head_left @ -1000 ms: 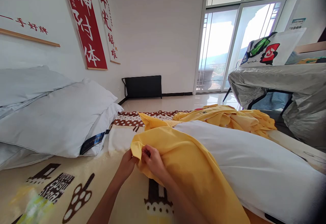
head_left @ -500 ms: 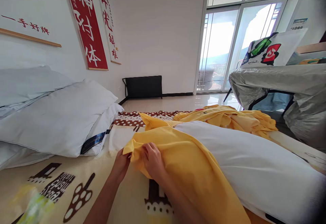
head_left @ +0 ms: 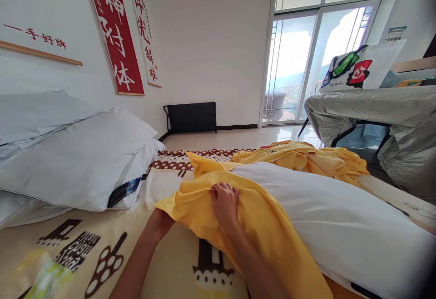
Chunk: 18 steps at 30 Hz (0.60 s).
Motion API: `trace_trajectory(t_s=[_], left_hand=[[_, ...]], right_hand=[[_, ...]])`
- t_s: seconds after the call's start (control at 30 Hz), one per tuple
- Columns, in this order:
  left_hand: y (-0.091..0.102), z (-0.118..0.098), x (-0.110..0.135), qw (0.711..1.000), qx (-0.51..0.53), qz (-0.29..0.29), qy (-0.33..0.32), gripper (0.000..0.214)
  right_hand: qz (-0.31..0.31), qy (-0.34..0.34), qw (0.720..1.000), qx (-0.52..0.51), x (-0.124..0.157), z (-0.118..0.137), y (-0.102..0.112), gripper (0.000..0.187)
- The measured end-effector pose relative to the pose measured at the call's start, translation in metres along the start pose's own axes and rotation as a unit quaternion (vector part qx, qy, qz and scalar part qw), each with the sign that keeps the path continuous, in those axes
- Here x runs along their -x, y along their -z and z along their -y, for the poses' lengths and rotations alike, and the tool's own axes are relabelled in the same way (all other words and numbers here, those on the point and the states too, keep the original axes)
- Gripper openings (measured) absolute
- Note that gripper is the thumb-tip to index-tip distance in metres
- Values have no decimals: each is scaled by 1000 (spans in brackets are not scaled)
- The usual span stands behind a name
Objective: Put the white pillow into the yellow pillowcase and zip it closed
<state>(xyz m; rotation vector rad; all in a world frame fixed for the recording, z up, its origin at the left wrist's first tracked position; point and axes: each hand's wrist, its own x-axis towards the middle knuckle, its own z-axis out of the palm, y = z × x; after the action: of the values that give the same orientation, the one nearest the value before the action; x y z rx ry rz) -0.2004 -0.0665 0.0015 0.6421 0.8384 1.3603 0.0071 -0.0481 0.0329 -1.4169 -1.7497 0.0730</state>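
Observation:
A yellow pillowcase (head_left: pixel 265 226) lies partly drawn over a long white pillow (head_left: pixel 334 217) on the patterned blanket (head_left: pixel 102 253). My right hand (head_left: pixel 225 204) rests on top of the yellow cloth near its open end, fingers curled and gripping a fold. My left hand (head_left: pixel 159 224) reaches under the pillowcase's left edge; its fingers are hidden beneath the cloth.
Two white pillows (head_left: pixel 75 163) are stacked at the left against the wall. More yellow cloth (head_left: pixel 306 156) is heaped beyond the long pillow. A grey covered table (head_left: pixel 371 108) stands at the right, and a black rack (head_left: pixel 191 116) by the far wall.
My right hand has moved up and right along the pillowcase. The left hand has slipped under the cloth's edge, and the open end has spread leftward.

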Motion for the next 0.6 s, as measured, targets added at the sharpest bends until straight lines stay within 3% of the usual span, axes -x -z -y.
trace_trajectory(t_s=[0.17, 0.33, 0.47, 0.6], left_hand=[[1, 0, 4, 1000, -21, 4, -2, 29], [-4, 3, 9, 988, -154, -15, 0, 44], [-11, 5, 12, 957, -290, -15, -32, 26], [-19, 9, 12, 946, -322, -4, -39, 13]], right_hand=[[18, -8, 999, 34, 1, 2, 1, 20], [21, -4, 999, 42, 1, 4, 3, 21], [25, 9, 998, 53, 2, 2, 1, 20], [19, 16, 998, 54, 2, 0, -2, 20]])
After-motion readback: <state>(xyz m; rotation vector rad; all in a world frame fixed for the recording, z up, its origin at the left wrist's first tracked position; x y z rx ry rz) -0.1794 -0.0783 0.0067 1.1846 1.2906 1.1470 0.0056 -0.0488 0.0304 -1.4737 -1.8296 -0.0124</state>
